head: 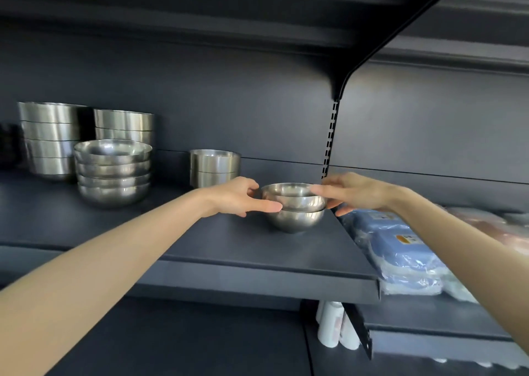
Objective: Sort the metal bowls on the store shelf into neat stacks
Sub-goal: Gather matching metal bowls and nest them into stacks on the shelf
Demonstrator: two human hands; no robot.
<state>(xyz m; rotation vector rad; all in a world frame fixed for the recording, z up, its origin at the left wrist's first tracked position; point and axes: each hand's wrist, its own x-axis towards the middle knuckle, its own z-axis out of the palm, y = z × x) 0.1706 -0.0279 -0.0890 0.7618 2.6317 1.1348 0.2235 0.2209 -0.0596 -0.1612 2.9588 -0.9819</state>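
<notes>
Two round metal bowls are nested on the dark shelf [257, 249], the top bowl [294, 196] sitting in the lower bowl [294, 220]. My left hand [237, 196] holds the top bowl's left side, thumb under its rim and fingers behind. My right hand [352, 194] grips its right side, fingers over the rim. Further left stand a stack of round bowls [113, 172], two tall stacks of straight-sided bowls [50, 139] [124, 125], and a short stack of two straight-sided bowls [214, 166] just behind my left hand.
Blue plastic-wrapped packages [400, 249] lie on the neighbouring shelf section to the right, close to my right forearm. A slotted upright [330, 138] divides the sections. White bottles [335, 330] stand on a lower shelf. Another shelf hangs overhead.
</notes>
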